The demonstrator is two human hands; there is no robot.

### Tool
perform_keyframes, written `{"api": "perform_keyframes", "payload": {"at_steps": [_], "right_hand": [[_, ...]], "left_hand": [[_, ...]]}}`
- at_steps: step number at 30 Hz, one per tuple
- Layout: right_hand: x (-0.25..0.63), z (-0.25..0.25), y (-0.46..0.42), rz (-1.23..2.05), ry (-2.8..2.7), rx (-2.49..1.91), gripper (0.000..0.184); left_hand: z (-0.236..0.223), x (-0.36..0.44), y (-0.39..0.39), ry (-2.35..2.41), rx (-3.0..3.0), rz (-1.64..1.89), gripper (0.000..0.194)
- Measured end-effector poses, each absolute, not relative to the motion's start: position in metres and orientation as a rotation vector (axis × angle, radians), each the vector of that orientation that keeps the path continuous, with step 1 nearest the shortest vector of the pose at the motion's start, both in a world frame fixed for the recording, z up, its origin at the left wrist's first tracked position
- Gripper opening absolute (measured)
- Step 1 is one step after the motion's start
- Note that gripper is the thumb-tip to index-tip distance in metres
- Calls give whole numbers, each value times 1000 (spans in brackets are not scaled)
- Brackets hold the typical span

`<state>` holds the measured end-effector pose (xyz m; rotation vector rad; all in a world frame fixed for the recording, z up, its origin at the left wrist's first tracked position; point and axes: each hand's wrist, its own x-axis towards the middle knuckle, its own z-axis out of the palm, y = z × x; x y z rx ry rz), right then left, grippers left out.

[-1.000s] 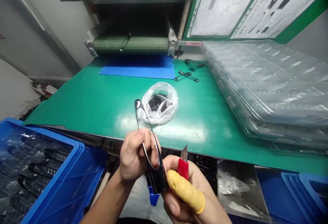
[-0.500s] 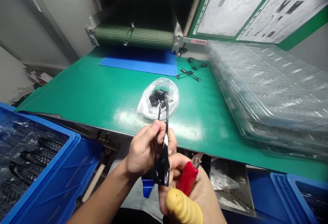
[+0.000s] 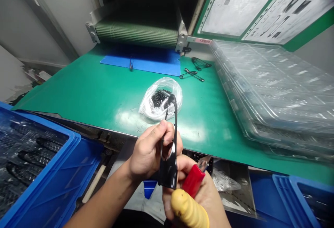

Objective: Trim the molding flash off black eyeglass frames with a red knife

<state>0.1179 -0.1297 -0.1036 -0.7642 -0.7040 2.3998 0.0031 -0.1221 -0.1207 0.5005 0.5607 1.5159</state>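
Green anti-static matting (image 3: 78,89) covers the workbench, and a glossy black plastic loop piece (image 3: 169,170) is held up just in front of its near edge, upright, with its narrow curved end rising against the mat and its wide flat end pointing down. The left hand (image 3: 150,151) is closed on the piece, with the fingers wrapped around the lower part of the loop and the thumb pressed along it. The right hand (image 3: 200,191) is also closed, curled around the red handle of a utility knife (image 3: 193,180), and sits just beside the wide end of the piece. Whether the two touch cannot be told. The knife's short blade (image 3: 205,163) points up and away. A yellow finger cot (image 3: 189,212) covers one finger of that hand.

Past the hands, a clear plastic bag of small black parts (image 3: 159,101) lies on the mat. Farther off are a blue mat (image 3: 156,64) under the end of a green conveyor belt (image 3: 137,33), and two or three black loop pieces (image 3: 191,75). Stacked clear plastic trays (image 3: 273,92) fill the right side of the bench. A blue crate (image 3: 52,172) holding black parts stands at lower left.
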Motion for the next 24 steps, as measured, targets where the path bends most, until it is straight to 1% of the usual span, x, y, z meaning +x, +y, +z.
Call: {"api": "perform_keyframes", "payload": {"at_steps": [5,11,15,18,24], "right_hand": [[117,-102,-131,2371,-648,-775,43],[119,-103,-131,2294,-763,-858,43],[120,-103,-130,2306,-716,-883,36],[121,-103,-130,2305,-728,-851,35],[123,-104,-131,2276,-846,-874,44]], "left_hand": [[-121,5,-121,550,479,1485,42],[-122,8,-122,468,528,1460,41],[-123,10,-122,421,535,1461,42],[-124,10,-121,422,519,1467,42],[-127,12,-119,441,467,1455,44]]}}
